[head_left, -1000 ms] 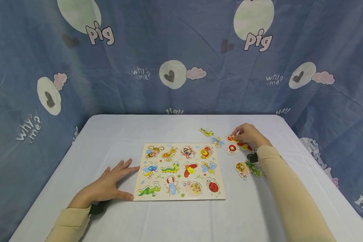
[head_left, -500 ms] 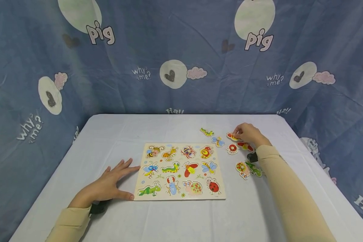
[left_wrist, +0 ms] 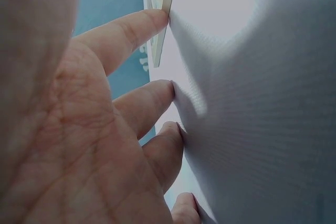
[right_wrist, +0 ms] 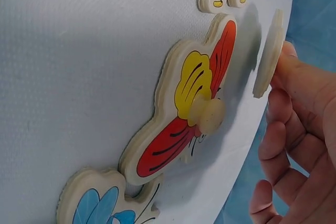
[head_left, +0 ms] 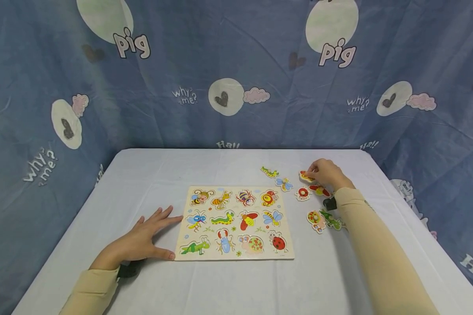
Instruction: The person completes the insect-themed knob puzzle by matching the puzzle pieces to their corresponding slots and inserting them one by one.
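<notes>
My left hand [head_left: 143,238] lies spread at the left edge of a wooden puzzle board [head_left: 234,258] printed with insects. Its thumb and index finger touch that edge; in the left wrist view, a fingertip [left_wrist: 160,18] meets the board's side. At the back right, my right hand [head_left: 326,173] pinches a red and yellow puzzle piece [head_left: 305,176]. In the right wrist view this piece [right_wrist: 269,59] shows edge-on, raised off the table, its printed face hidden. Below it lie a red-winged fly piece [head_left: 320,190] with a wooden knob and a round red piece [head_left: 302,194].
Left of the right hand lie a caterpillar piece [head_left: 269,172] and a blue-winged dragonfly piece [head_left: 284,184]. A snail piece [head_left: 316,221] and a green grasshopper piece [head_left: 331,220] sit near the right forearm. A white cloth [head_left: 228,288] covers the table; a blue curtain [head_left: 236,57] hangs behind.
My right hand has shifted slightly right and back, and the red and yellow piece has moved with it. The left hand and the board stay in place.
</notes>
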A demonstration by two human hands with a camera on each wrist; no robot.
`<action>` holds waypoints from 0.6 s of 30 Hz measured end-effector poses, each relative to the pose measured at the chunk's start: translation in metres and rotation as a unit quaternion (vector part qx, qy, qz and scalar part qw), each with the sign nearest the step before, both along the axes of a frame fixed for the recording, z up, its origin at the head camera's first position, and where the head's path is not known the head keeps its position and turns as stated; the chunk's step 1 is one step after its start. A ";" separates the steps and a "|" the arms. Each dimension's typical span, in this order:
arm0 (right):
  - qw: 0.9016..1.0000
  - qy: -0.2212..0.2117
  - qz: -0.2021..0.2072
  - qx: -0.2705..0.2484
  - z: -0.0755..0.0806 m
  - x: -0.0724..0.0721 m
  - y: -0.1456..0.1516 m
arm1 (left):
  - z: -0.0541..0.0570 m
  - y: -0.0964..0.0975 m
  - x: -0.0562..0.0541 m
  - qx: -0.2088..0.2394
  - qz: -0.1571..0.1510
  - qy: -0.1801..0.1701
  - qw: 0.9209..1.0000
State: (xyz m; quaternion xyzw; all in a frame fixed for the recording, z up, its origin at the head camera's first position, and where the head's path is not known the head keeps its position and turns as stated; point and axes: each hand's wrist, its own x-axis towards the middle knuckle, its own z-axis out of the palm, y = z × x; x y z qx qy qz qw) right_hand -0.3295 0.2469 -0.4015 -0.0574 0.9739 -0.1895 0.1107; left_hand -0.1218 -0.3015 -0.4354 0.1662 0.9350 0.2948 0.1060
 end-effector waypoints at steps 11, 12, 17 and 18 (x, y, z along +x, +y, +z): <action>1.000 -0.010 -0.024 0.004 -0.002 0.001 -0.004 | -0.001 -0.001 -0.001 0.001 0.001 -0.003 1.000; 1.000 -0.009 -0.022 0.003 -0.002 0.000 -0.004 | -0.001 -0.001 0.000 0.001 0.001 -0.002 1.000; 1.000 -0.003 -0.015 0.002 -0.009 -0.002 -0.006 | -0.001 0.000 -0.001 0.002 0.003 -0.003 1.000; 1.000 -0.004 -0.016 0.000 -0.010 -0.002 -0.006 | -0.001 0.000 -0.001 0.002 0.003 -0.003 1.000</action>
